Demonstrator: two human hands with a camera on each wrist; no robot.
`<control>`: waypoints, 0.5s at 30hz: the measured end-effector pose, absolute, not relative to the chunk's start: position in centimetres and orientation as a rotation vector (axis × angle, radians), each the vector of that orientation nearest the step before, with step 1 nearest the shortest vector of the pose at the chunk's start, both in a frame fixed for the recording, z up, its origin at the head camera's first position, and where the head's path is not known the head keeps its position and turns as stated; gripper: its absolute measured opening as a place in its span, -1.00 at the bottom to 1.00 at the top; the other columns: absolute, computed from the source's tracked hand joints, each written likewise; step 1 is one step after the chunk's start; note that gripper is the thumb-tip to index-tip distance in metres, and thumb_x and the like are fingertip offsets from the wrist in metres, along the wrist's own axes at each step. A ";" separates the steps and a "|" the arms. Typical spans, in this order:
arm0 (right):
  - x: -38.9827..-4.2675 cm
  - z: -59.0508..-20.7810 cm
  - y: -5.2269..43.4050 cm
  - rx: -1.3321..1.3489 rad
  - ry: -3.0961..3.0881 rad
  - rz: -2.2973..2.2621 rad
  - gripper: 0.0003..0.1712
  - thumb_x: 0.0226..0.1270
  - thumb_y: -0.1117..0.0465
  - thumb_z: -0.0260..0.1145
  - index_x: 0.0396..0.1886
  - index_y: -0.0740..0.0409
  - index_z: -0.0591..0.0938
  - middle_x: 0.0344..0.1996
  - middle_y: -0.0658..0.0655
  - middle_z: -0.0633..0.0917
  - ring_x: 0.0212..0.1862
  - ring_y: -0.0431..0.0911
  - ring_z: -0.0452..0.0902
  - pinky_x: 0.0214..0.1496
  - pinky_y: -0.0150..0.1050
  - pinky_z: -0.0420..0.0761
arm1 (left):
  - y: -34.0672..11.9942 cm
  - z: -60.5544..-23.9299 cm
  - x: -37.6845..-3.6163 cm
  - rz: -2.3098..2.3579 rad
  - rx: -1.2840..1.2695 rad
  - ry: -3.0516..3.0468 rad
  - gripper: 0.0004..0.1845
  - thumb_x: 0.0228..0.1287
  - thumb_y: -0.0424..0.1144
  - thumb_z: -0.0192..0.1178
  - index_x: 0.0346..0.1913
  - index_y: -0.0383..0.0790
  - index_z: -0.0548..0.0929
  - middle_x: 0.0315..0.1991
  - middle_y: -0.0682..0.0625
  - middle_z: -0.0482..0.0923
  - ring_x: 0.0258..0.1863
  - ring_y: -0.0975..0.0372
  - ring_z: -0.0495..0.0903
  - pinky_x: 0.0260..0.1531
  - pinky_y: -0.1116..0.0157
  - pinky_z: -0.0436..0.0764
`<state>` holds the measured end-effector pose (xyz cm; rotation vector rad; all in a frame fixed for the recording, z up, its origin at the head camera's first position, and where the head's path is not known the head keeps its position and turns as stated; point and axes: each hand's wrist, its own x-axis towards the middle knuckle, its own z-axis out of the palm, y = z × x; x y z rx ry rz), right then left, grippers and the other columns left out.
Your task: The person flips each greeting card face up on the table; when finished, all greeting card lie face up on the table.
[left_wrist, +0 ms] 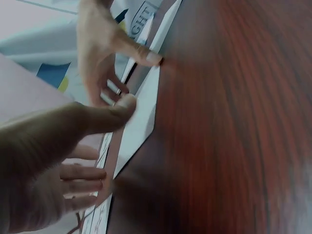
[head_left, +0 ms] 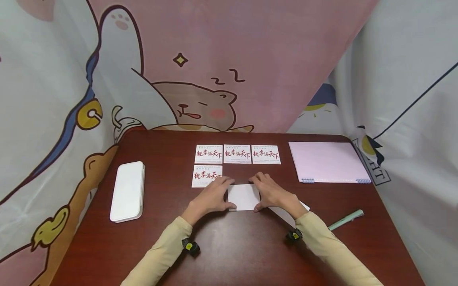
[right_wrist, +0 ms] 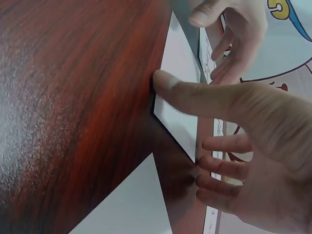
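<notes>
A blank white card point(head_left: 244, 197) lies flat on the dark red table between both hands. At its left end is my left hand point(head_left: 212, 195), thumb over the near edge and fingers by the far edge. In the left wrist view that thumb point(left_wrist: 127, 105) hovers over the card, the other fingers loosely extended. My right hand point(head_left: 273, 191) spans the right end. Its thumb point(right_wrist: 165, 79) touches the near edge in the right wrist view, with fairly straight fingers beside the far corner. Under the right forearm lies another white sheet point(head_left: 284, 215), partly hidden.
Three printed cards with red characters form a row at the back, including a middle card point(head_left: 237, 154); a fourth card point(head_left: 202, 176) sits below the left one. A white case point(head_left: 127, 191) stands left, a pink folder point(head_left: 328, 161) and green pen point(head_left: 346, 219) right.
</notes>
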<state>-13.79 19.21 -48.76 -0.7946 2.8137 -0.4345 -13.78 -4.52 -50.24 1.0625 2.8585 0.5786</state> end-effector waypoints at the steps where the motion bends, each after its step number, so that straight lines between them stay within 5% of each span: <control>1: -13.8 -48.8 19.3 -0.784 2.809 -0.427 0.16 -0.57 -0.11 0.65 0.17 0.20 0.37 -0.02 0.15 0.38 -0.03 0.03 0.29 -0.02 -0.13 0.42 | -4.1 -50.3 -13.8 0.564 1.070 2.850 -0.05 -0.21 0.20 0.39 0.24 -0.27 0.35 0.16 -0.14 0.37 0.11 0.08 0.41 0.12 0.16 0.42; 15: -14.3 -49.1 19.4 -0.767 2.789 -0.460 0.06 -0.67 -0.06 0.67 -0.04 0.22 0.38 -0.21 0.10 0.36 -0.15 -0.02 0.25 -0.12 -0.21 0.38 | -1.5 -49.6 -14.2 0.365 1.021 2.799 0.05 -0.50 0.10 0.53 0.24 -0.11 0.34 -0.17 -0.05 0.36 -0.23 0.18 0.34 -0.16 0.28 0.46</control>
